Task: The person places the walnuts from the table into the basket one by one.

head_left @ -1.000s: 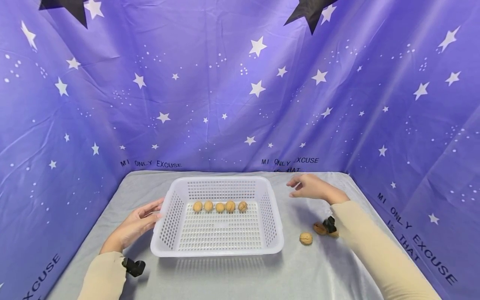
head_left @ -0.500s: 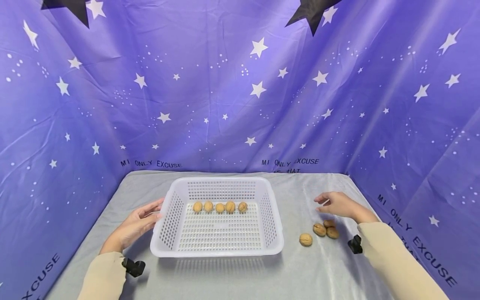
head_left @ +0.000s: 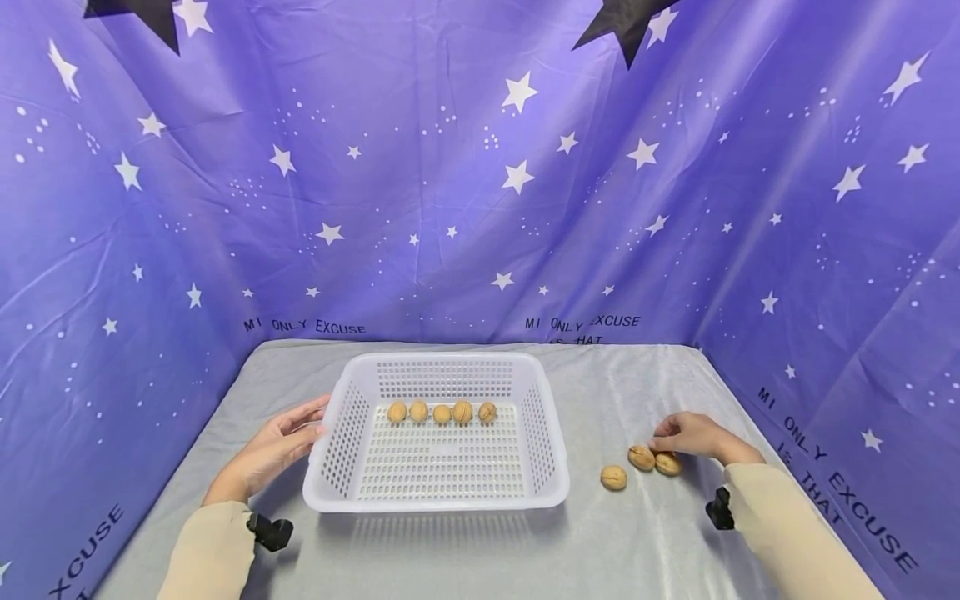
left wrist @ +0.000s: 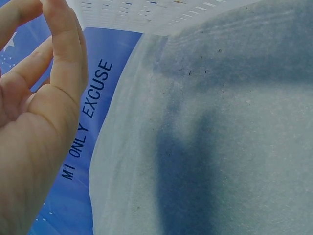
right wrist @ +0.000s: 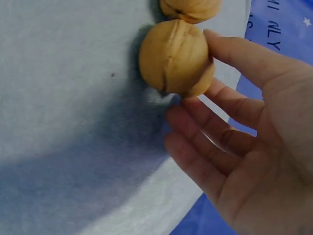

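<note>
My left hand (head_left: 266, 450) rests against the left side of a white plastic basket (head_left: 438, 505), its fingers fairly straight and its fingertips right at the rim. Inside the basket, several walnuts (head_left: 442, 414) lie in a row across the floor. Right of the basket, my right hand (head_left: 693, 435) pinches a walnut (right wrist: 201, 85) between thumb and fingers; that walnut is mostly hidden behind a nearer walnut (right wrist: 171, 56) in the right wrist view and covered by the fingers in the head view. Another walnut (head_left: 641, 457) lies just left of the fingertips.
A single walnut (head_left: 613, 477) lies between the basket and the small group at the right. The table wears a grey cloth (head_left: 450, 558). Purple star-patterned curtains (head_left: 420, 208) stand behind and along both sides. Each sleeve carries a black wrist camera (head_left: 720, 508).
My right hand has come from beside the basket's back right corner, moving right and toward me, down onto the farthest walnut of the group. My left hand and the basket have stayed put.
</note>
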The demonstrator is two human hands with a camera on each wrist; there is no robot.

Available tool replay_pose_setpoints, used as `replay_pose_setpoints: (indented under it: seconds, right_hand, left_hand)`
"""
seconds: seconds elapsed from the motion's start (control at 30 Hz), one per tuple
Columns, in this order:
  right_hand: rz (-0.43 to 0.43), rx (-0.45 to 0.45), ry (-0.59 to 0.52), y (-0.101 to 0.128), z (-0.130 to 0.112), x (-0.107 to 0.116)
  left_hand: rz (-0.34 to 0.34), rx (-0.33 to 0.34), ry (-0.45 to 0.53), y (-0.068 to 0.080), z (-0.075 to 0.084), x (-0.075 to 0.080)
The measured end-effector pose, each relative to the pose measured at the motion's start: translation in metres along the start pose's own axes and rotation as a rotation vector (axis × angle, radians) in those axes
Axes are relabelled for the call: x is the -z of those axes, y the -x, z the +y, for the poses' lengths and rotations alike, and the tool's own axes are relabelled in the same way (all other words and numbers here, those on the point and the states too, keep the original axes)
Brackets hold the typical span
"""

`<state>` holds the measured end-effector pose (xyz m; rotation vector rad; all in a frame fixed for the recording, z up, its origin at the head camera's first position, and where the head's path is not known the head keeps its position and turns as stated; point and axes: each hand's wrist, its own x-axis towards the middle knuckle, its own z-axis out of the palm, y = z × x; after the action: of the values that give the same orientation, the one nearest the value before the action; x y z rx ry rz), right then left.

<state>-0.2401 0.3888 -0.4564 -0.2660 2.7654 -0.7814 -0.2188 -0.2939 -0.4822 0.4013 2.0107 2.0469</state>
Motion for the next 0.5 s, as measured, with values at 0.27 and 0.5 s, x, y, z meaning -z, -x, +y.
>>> replay_pose_setpoints:
  seconds: [0.27, 0.5]
  right_hand:
    - [-0.016, -0.002, -0.065, -0.0001, 0.0050, -0.0068]
    - [-0.001, 0.022, -0.036, -0.0014, 0.0020, -0.0003]
  left_hand:
    - [-0.006, -0.002, 0.010, 0.0000, 0.0006, -0.0007]
    - [-0.009, 0.000, 0.005, 0.0001, 0.0018, -0.0008]
